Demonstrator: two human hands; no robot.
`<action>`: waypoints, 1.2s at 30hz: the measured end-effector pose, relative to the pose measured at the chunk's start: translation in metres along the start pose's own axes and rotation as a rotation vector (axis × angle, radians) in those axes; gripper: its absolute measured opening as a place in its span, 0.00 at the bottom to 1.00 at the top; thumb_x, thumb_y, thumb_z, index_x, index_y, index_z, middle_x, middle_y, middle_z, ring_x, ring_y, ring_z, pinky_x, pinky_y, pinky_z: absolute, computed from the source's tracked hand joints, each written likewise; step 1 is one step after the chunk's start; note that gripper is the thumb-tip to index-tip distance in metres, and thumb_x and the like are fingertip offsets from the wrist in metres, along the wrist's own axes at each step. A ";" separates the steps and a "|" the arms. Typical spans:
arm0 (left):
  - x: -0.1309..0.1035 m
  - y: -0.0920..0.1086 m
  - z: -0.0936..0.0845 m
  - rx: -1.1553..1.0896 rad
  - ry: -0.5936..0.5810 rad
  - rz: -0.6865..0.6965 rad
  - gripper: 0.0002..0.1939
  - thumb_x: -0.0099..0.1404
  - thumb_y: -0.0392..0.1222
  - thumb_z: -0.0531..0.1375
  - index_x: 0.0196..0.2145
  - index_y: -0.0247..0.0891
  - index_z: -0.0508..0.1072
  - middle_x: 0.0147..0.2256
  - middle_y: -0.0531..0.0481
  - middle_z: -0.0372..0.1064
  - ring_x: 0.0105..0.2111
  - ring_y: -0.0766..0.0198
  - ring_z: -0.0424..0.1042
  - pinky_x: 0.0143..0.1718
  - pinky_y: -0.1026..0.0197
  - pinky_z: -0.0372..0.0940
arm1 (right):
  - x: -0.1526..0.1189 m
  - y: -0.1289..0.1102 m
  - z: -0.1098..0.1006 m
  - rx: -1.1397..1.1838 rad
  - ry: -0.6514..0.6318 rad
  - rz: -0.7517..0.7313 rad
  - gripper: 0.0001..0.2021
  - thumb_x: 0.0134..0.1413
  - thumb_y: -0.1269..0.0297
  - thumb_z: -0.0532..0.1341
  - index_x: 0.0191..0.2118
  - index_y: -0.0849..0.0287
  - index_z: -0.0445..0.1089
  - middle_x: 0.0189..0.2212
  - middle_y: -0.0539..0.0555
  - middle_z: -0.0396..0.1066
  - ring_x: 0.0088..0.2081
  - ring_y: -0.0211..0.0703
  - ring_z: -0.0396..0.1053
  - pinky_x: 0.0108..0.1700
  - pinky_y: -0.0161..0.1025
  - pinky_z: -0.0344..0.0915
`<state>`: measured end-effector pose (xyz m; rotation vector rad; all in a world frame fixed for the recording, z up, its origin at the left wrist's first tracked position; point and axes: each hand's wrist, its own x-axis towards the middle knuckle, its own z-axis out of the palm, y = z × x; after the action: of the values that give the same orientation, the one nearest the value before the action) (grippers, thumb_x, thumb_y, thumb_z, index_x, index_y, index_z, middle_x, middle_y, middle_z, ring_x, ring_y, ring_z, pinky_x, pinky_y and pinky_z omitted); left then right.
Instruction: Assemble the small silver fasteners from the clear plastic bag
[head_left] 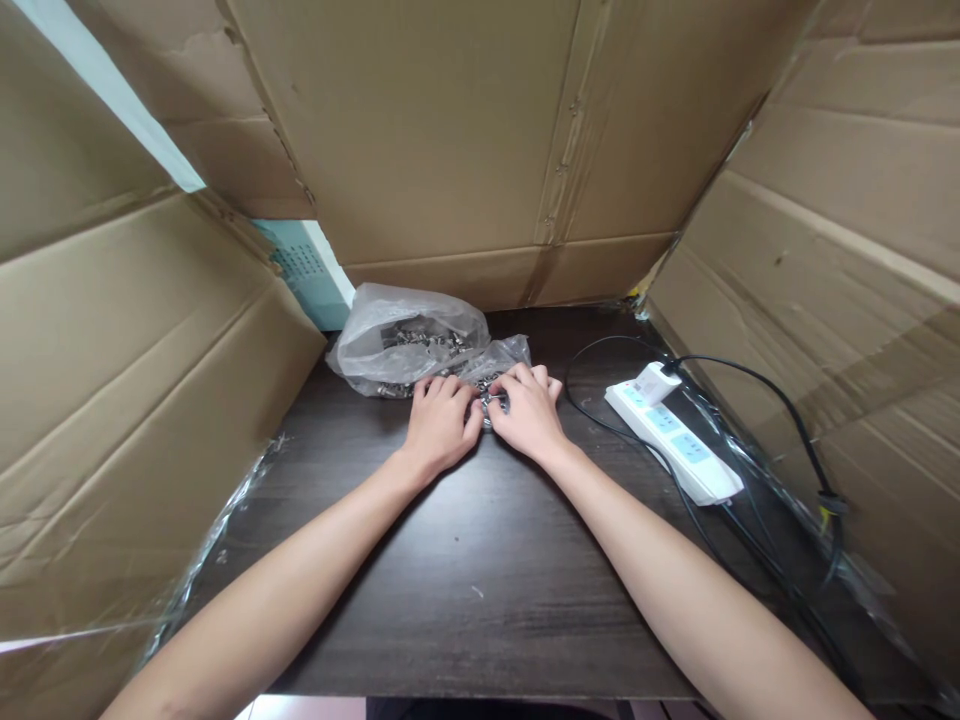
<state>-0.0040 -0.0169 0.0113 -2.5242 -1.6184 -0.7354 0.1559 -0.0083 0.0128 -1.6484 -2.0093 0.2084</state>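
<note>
Two curled grips, left hand [441,425] and right hand [531,415], appeared to be fingering small metal parts [486,386] toward the worktop's [457,580] far edge, beside a plastic bag [358,335], their exact hold unclear, the next move needing fingertip precision.

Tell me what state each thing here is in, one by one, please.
Large clear plastic bag: open, with small silvery metal parts inside.
Smaller clear plastic piece: crumpled.
Left hand: fingers bent, down at the parts.
Right hand: fingers bent, down at the parts.
Long white power strip: white plastic adapter plugged in; whether powered, unclear.
Brown cardboard walls: creased.
</note>
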 end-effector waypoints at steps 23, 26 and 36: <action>0.006 -0.013 0.004 -0.537 0.041 -0.038 0.16 0.68 0.35 0.60 0.52 0.38 0.77 0.50 0.44 0.78 0.49 0.55 0.77 0.54 0.52 0.70 | 0.000 0.002 0.001 0.129 0.072 -0.075 0.07 0.64 0.67 0.57 0.41 0.56 0.73 0.44 0.56 0.78 0.52 0.53 0.63 0.55 0.49 0.50; 0.007 -0.013 0.002 -0.645 0.039 -0.117 0.13 0.68 0.39 0.61 0.49 0.39 0.79 0.48 0.46 0.80 0.47 0.55 0.79 0.53 0.54 0.71 | 0.001 0.002 -0.002 0.227 0.103 -0.070 0.08 0.64 0.65 0.57 0.40 0.55 0.74 0.43 0.55 0.79 0.50 0.51 0.64 0.55 0.47 0.53; 0.005 -0.010 -0.004 -0.697 0.220 -0.223 0.09 0.67 0.44 0.62 0.42 0.38 0.78 0.39 0.49 0.80 0.40 0.58 0.78 0.47 0.57 0.72 | -0.002 -0.003 0.000 0.007 0.173 -0.027 0.13 0.57 0.68 0.58 0.41 0.56 0.80 0.57 0.62 0.68 0.59 0.61 0.56 0.58 0.56 0.52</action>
<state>-0.0126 -0.0092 0.0149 -2.5225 -1.8083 -1.8038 0.1535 -0.0114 0.0139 -1.5773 -1.8971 0.0603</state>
